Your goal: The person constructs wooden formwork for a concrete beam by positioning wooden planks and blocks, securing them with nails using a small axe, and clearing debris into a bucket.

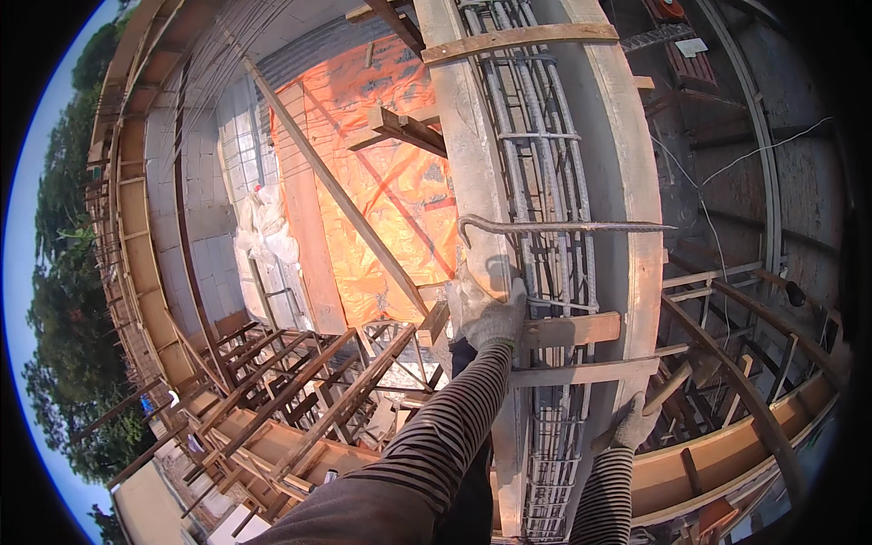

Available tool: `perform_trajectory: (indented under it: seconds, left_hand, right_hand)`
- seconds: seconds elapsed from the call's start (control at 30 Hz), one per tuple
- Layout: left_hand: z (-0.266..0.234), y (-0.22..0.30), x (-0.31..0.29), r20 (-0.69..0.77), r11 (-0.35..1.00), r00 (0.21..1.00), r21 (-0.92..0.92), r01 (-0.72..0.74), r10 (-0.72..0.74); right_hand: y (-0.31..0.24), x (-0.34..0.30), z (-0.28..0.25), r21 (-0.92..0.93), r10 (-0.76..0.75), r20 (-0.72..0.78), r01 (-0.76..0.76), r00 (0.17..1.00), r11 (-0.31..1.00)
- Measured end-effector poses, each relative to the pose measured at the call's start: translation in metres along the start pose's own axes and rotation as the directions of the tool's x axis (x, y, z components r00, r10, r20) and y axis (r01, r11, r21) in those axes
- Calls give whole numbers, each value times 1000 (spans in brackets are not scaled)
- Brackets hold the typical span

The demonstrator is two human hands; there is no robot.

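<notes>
A: Hooked steel bar: where was it from the fingers?

B: Just ahead of the left hand, farther from the body. It lay crosswise over the rebar cage, spanning from the left formwork panel to the right formwork panel, straight tip poking a little past the outer edge.

A: Long axis?

B: Left to right, roughly square to the cage, which ran away from the person. Hook sat at the left end, bent back toward the left hand.

A: So left was nearer?

B: Clearly. The right hand was lower down, by the right panel, well apart from the bar.

A: Left fingers?

B: Gloved, laid on the left panel, thumb spread away from the rest. Saw nothing pinched. Hook was very close; couldn't tell if glove and steel touched.

A: Right fingers?

B: Gloved too, looked wrapped around a wooden handle that slanted up and outward past the right panel. Couldn't make out what tool, if any, it belonged to.

A: Anything between the hands?

B: Two timber pieces: a short wooden block just right of the left glove, and a wooden crosspiece below it, bridging the form. The right hand was below the crosspiece, the left above, and the bar beyond both.

A: Off to the left?

B: Orange tarp, outside the form. Done.
</notes>
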State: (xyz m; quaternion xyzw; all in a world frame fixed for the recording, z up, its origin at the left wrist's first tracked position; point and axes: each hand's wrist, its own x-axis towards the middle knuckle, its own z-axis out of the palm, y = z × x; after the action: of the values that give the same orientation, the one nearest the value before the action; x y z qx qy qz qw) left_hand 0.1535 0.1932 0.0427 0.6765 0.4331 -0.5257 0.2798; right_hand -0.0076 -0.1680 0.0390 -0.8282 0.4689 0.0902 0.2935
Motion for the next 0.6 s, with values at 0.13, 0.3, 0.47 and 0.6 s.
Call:
perform_trajectory:
  seconds: [0.13, 0.3, 0.47, 0.6]
  left_hand:
    - [26, 2, -13, -604, 986, 797, -120, -116, 20]
    - [44, -39, 73, -163, 980, 984, -170, -99, 71]
    - [22, -12, -4, -713, 905, 680, -156, -395, 174]
    - [-3, -51, 35, -701, 767, 642, -212, -605, 312]
  right_hand:
    - [8, 1, 1, 58, 19, 20, -20, 1000, 998]
    - [-4, -3, -2, 73, 69, 67, -74, 995, 995]
    - [-11, -6, 5, 194, 70, 29, -75, 997, 978]
    - [-11, -7, 4, 224, 67, 41, -75, 997, 972]
